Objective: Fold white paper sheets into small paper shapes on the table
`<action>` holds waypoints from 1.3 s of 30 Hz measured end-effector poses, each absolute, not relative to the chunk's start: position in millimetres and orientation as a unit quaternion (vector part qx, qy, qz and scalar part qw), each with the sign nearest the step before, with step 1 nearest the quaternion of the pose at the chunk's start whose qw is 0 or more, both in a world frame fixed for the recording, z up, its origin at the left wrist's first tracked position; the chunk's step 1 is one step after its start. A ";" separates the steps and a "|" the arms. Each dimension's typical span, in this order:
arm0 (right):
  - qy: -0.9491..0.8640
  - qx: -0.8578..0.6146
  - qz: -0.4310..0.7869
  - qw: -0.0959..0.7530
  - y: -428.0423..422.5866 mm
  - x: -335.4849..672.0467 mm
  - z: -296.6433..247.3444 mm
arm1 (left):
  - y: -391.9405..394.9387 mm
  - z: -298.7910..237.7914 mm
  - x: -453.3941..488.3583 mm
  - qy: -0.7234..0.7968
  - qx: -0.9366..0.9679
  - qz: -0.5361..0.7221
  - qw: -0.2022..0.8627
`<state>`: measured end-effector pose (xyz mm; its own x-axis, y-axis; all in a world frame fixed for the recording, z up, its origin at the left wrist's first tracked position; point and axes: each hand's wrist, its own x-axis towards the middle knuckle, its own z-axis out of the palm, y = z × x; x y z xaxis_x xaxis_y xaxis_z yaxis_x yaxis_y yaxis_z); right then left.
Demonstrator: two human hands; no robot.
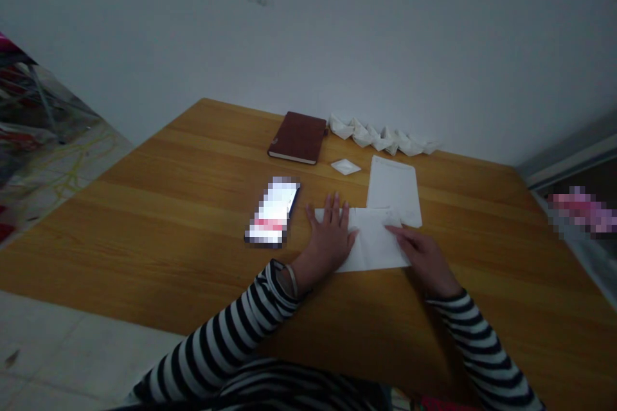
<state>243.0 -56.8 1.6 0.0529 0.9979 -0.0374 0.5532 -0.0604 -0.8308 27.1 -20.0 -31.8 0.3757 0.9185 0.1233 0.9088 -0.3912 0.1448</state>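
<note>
A white sheet of paper (373, 253) with a faint crease lies on the table before me. My left hand (328, 241) rests flat on its left part, fingers spread. At the right edge, my right hand (424, 257) has its index finger stretched over the paper and the other fingers curled in. The thumb side seems closed on that edge, though its underside is hidden. Beyond it lies a stack of white paper (393, 186), partly overlapped by the sheet. A small folded paper diamond (346, 167) sits left of the stack.
Several folded paper boats (371, 135) line the table's back edge by the wall. Beside them lies a brown notebook (299, 137). A lit phone (274, 212) is left of my left hand. The wooden table (168, 205) meets the wall (308, 32) behind.
</note>
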 end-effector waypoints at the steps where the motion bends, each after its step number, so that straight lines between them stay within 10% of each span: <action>1: -0.592 -0.654 0.330 0.337 -60.6 240.3 -2.4 | -19.8 -31.8 27.4 0.553 0.828 0.087 0.025; 14: -0.652 -0.736 0.093 0.157 -99.4 198.9 -14.5 | -19.9 -30.5 28.2 0.555 0.828 0.084 0.023; 39: -0.637 -0.769 0.010 0.056 -112.2 201.7 -18.1 | -20.0 -25.3 27.3 0.551 0.831 0.074 0.031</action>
